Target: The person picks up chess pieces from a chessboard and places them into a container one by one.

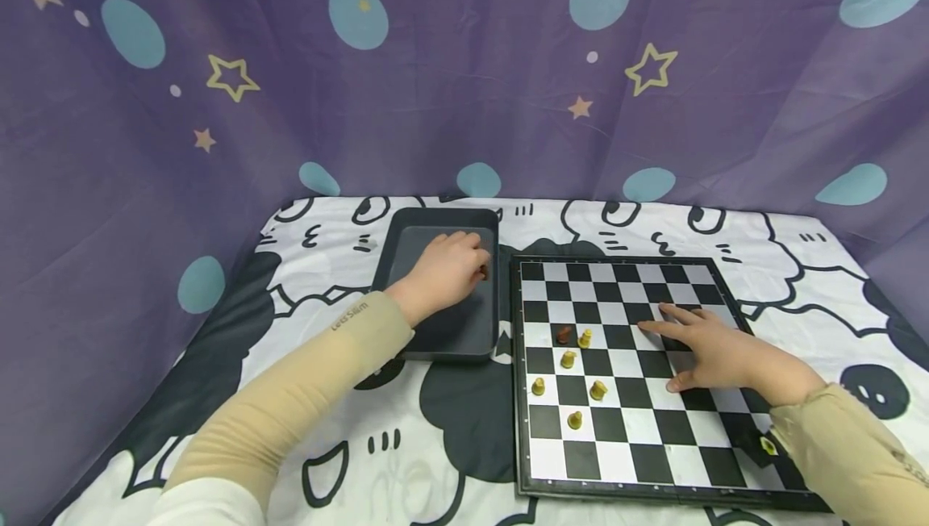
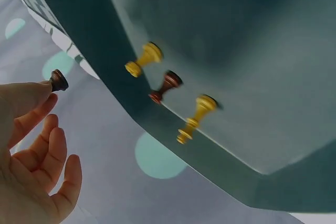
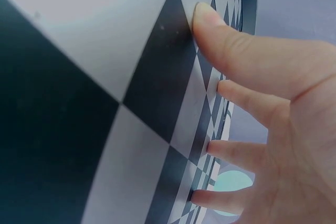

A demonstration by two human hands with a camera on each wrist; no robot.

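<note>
One dark brown chess piece [image 2: 59,80], pinched between thumb and forefinger of the left hand [image 1: 448,269], over the dark tray [image 1: 464,342]; other fingers loosely bent, a grip presumably suited to so small an item. One right hand [image 1: 714,352], holding nothing, fingers straight and spread at the right side of the chessboard [image 1: 644,427], fingertips seemingly touching, probably to steady it. Two yellow pieces [image 2: 146,59] and one red-brown piece [image 2: 166,86], inside the tray near one corner, apparently collected there. Five yellow chessmen [image 1: 568,360] and one reddish chessman [image 1: 563,336], on squares towards the board's left edge. Tray and board side by side, likely for short reaches. Surface: white cloth [image 1: 290,421], black cartoon print. Room: purple curtain [image 1: 464,106] behind and at the sides, patterned with stars and teal ovals.
</note>
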